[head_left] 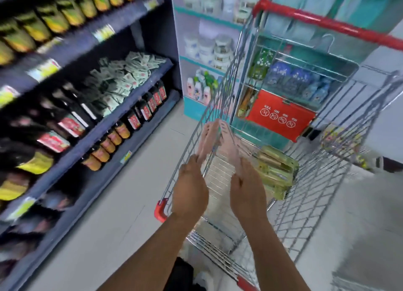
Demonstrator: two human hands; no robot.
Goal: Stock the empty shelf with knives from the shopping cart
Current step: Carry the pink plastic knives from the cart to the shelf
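Both hands are stretched forward over the near end of the shopping cart (309,181), and each one holds a pink flat pack. The left hand (189,192) grips the lower end of one pink pack (209,140), with its fingers curled round the edge; the pack rises away from the hand and leans toward the other one. The right hand (247,195) grips the lower end of a second pink pack (229,147) in the same way. The two packs meet at their far tips, above and ahead of the hands, so they make a narrow roof shape. The picture is blurred, so I cannot tell what is printed on the packs or if they carry knives.

Just to the right of the right hand, inside the cart, lies a pile of green and yellow packs (275,173), resting on the wire bottom. They are close to the right hand but not touching it. Further ahead of the hands, at the far end of the cart, hangs a red flap (281,116) with white round signs. The red handle bar (327,21) of the cart is at the top, far beyond both hands.

To the left of the left hand, across a strip of pale floor (130,203), stands a dark blue shelf unit (122,125) with dark bottles (139,114), yellow-green pouches (50,20) and small pale sachets (128,73).
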